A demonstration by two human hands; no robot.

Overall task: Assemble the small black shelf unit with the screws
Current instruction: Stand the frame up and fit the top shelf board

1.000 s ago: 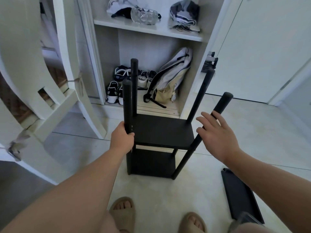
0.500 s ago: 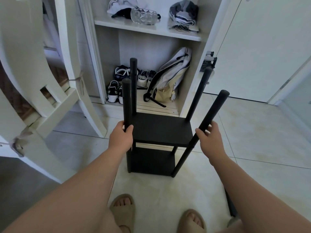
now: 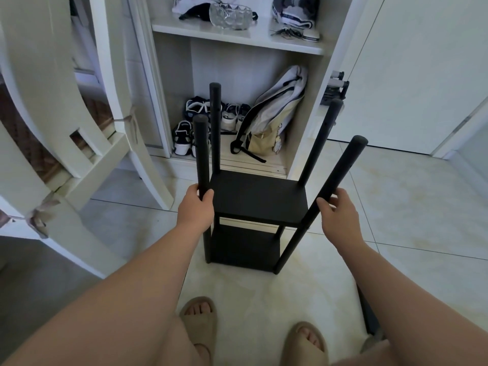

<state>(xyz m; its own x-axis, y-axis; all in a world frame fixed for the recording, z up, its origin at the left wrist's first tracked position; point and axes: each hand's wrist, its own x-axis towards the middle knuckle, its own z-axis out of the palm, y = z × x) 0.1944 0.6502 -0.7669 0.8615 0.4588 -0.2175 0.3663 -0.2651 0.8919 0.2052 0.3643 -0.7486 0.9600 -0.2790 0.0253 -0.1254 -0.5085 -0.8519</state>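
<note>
Shelf unit (image 3: pixel 258 196) standing on the tiled floor (image 3: pixel 396 207) before me, two boards (image 3: pixel 244 249) fitted, posts (image 3: pixel 215 128) bare above. My left hand (image 3: pixel 196 207) wraps the near left post (image 3: pixel 200 154); my right hand (image 3: pixel 339 215) curls round the near right post (image 3: pixel 335 186). Judged step: steadying the frame; next, seating a further board squarely and driving its screws

Pale tiled floor (image 3: pixel 412 207), an open white cabinet (image 3: pixel 237 40) ahead, a white chair (image 3: pixel 66 122) at left.
</note>
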